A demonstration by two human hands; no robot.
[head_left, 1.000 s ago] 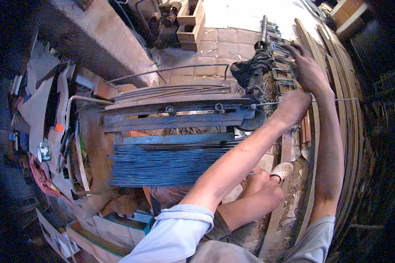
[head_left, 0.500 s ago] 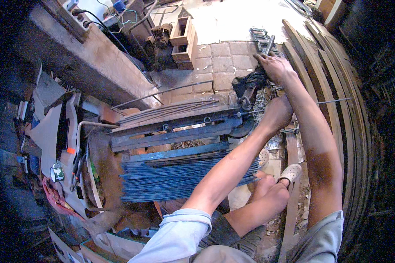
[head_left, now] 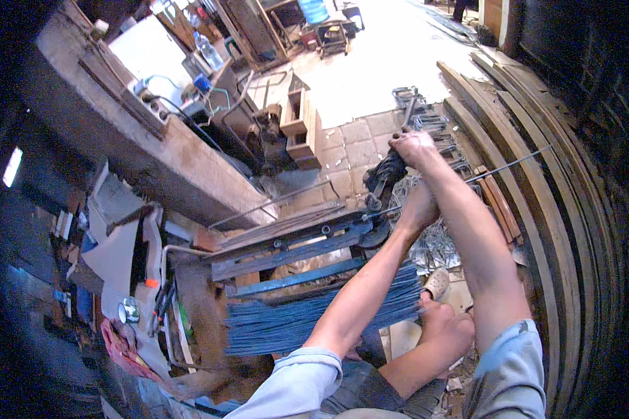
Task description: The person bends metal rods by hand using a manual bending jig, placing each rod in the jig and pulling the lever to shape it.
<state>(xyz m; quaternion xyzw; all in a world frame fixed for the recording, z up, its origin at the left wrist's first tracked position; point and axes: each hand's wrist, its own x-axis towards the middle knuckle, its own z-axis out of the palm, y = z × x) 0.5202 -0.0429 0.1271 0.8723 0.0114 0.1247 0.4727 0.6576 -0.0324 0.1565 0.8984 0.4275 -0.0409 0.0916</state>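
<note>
Right hand (head_left: 414, 148) has swung in from over the wire frames (head_left: 437, 129) and is now on the lever (head_left: 409, 110). Left hand (head_left: 421, 208) stays on the rod (head_left: 510, 165). So both hands are engaged at once, which I read as rod steadied, lever ready to be worked. Left fingers are closed round the rod; right fingers look wrapped over the lever near its black wrap (head_left: 384, 170), though the far side is hidden and the right forearm covers part of the left hand.

Rod lies crosswise at the end of the bench (head_left: 293, 253), its free end sticking out over the planks (head_left: 496, 126) to the right. Head has tipped up, so more of the room shows.

Surface: bench is steel rails, worn. Blue bundle of rods (head_left: 307, 325) lies along its near side. Loose wire scraps (head_left: 426, 244) sit below the left hand.

Room: tiles (head_left: 356, 140) past the bench, wooden boxes (head_left: 302, 140) stacked there, a blue jug (head_left: 314, 10) far back, a mug (head_left: 127, 311) off left. Edges dark.
</note>
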